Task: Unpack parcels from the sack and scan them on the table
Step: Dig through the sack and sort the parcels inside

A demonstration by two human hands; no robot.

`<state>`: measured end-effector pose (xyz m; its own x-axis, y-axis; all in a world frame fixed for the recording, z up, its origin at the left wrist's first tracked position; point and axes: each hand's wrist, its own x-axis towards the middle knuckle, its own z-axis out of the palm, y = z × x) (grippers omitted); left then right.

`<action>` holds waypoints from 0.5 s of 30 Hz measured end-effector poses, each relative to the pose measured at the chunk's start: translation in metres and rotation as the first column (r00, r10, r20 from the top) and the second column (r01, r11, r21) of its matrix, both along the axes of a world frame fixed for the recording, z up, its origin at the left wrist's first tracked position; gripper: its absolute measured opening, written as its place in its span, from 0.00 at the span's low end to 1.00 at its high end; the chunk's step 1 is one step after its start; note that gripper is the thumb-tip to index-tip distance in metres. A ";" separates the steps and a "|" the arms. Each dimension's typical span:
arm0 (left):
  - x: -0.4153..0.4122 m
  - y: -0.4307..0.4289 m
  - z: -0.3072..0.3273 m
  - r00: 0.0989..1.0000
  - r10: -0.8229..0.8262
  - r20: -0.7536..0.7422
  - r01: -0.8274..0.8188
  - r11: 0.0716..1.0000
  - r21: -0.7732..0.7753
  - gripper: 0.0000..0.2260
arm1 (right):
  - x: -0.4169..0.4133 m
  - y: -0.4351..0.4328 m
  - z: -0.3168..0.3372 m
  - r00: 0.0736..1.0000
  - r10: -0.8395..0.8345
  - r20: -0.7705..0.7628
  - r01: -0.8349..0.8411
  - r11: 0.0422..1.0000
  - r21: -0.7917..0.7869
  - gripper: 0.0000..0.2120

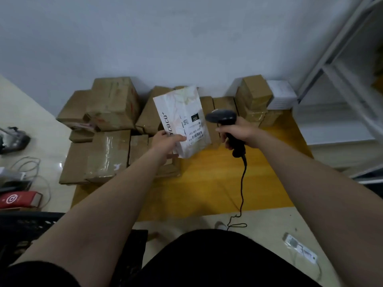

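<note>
My left hand [167,141] grips the lower edge of a white plastic parcel [179,112] and holds it upright above the yellow table [213,183]. Its shipping label with a barcode faces right. My right hand [238,132] is closed on the handle of a black handheld scanner [221,118], whose head points left at the label, a short gap away. The scanner's black cable [242,189] hangs down toward the floor. No sack is in view.
Several brown cardboard boxes [112,104] are piled on the table's left and back, with more stacked at the back right [252,96] beside a white box [280,94]. A metal shelf [342,79] stands at right. Devices and cables [18,183] lie at left.
</note>
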<state>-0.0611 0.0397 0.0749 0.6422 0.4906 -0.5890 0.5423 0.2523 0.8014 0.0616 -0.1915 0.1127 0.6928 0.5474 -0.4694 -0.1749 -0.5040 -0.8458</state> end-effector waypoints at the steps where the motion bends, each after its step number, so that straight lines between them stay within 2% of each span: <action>1: 0.000 0.002 0.003 1.000 0.011 0.014 -0.011 1.000 0.014 0.19 | 0.000 0.004 0.011 1.000 0.026 0.015 -0.026 1.000 -0.011 0.07; 6: 0.003 0.007 0.018 0.996 0.029 0.085 -0.028 1.000 -0.013 0.20 | -0.001 0.018 0.056 0.990 0.084 0.117 -0.079 0.996 -0.050 0.17; 10: 0.007 0.006 0.032 0.990 0.000 0.142 0.008 0.999 -0.054 0.19 | -0.001 0.018 0.069 0.993 -0.015 0.119 0.015 1.000 -0.001 0.13; 15: 0.012 0.005 0.045 0.988 -0.012 0.156 0.022 0.998 -0.061 0.19 | -0.001 0.014 0.073 0.993 -0.006 0.115 0.012 0.998 -0.054 0.13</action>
